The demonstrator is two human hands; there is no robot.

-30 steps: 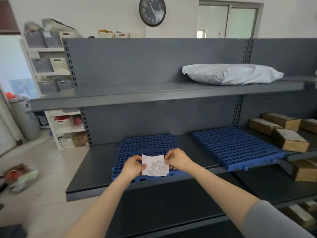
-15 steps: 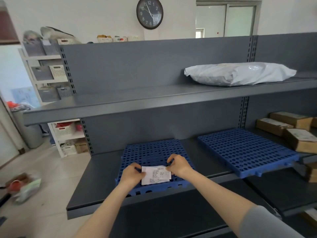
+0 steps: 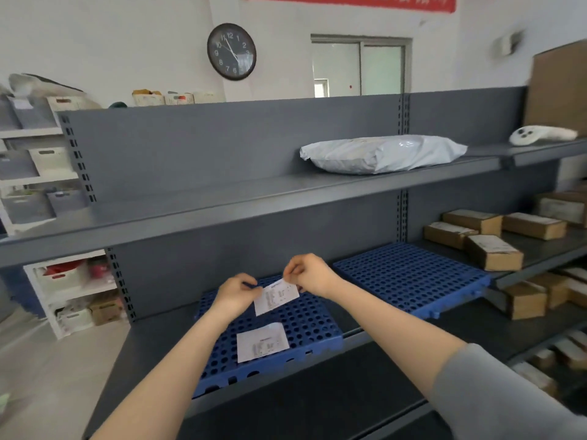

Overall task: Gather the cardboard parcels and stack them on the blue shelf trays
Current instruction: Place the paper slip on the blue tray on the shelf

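Two blue perforated trays lie on the middle grey shelf: the left tray (image 3: 305, 322) under my hands, the right tray (image 3: 409, 277) beside it. My left hand (image 3: 235, 293) and my right hand (image 3: 309, 273) both pinch a small white printed slip (image 3: 275, 296) above the left tray. A second white slip (image 3: 262, 342) lies flat on that tray near its front edge. Several cardboard parcels (image 3: 494, 251) sit on the shelf to the right of the trays, with more parcels (image 3: 525, 300) on the shelf below.
A grey-white plastic mailer bag (image 3: 381, 154) rests on the upper shelf (image 3: 222, 201). A white handheld device (image 3: 540, 134) and a large cardboard box (image 3: 559, 90) sit at the upper right. White storage racks (image 3: 70, 290) stand left of the shelving.
One slip now lies on the left tray, and my hands have risen holding another slip above it. The view has tilted upward.
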